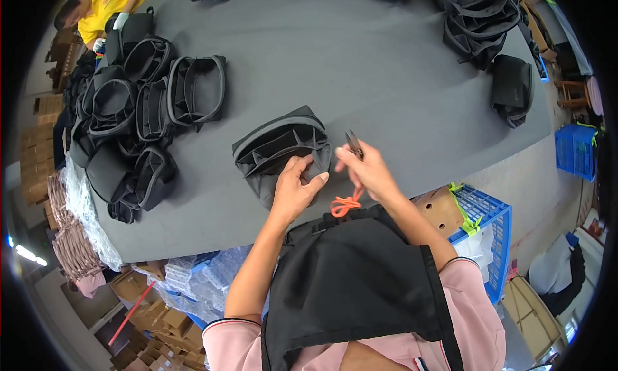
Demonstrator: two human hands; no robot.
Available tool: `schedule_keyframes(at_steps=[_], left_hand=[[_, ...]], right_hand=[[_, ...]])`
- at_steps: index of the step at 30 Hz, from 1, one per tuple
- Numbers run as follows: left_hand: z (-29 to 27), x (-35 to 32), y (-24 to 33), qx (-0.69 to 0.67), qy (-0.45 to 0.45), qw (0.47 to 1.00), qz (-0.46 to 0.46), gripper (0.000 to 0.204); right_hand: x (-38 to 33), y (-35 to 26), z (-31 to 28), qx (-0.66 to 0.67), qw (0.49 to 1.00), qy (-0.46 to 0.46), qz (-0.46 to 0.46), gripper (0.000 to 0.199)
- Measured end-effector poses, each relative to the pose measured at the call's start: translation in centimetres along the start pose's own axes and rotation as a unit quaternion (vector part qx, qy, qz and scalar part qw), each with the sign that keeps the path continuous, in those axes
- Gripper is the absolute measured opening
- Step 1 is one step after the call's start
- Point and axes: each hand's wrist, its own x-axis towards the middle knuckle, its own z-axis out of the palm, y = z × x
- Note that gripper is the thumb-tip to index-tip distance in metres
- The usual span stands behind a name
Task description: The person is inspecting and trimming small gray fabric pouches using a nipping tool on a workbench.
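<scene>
The fingers (pixel 308 171) of the left hand (pixel 295 189) are curled and pinch the near rim of a black fabric organiser bag (pixel 281 149), thumb on the outside and fingertips tucked over the edge, so this hand is closed on the cloth. Just beside it, the right hand (pixel 364 171) is closed round a small pair of thread snips (pixel 353 143), whose dark blades point up and away from the knuckles; an orange cord (pixel 345 204) hangs in a loop from under that hand down to the person's black apron (pixel 354 281). The organiser bag stands open on the grey counter (pixel 386 68), near its front edge and directly ahead of the person, its inner dividers showing, the two hands meeting at its near right corner. To the left, well apart, a heap of similar black bags (pixel 138 107) with grey-edged rims lies piled on the counter, and beyond that heap a person in a yellow shirt (pixel 106 4) is at the far left corner. Another stack of black bags (pixel 483 23) sits at the far right of the counter. Below the counter's right edge are blue plastic crates (pixel 489 223), and at lower left are cardboard boxes (pixel 151 316) on the floor.
</scene>
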Motion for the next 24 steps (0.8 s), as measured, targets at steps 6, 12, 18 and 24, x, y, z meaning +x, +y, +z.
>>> schedule_keyframes(at_steps=[6,12,18,24], left_hand=[[0.3,-1.3,-0.2,0.046,0.113,0.992,-0.025,0.043],[-0.5,-1.3,1.2,0.0,0.171,0.985,0.014,0.031],[-0.4,-0.9,1.9,-0.006,0.201,0.979,0.04,0.025],[-0.3,-0.8,2.2,-0.023,0.196,0.98,0.036,0.025]], right_hand=[[0.4,1.1,2.9,0.053,0.997,-0.044,0.021,0.02],[-1.1,-0.3,2.1,-0.234,0.963,-0.035,-0.13,0.022],[-2.7,-1.3,2.2,-0.253,0.96,-0.012,-0.122,0.024],[-1.6,-1.3,1.6,-0.206,0.967,-0.028,-0.145,0.024]])
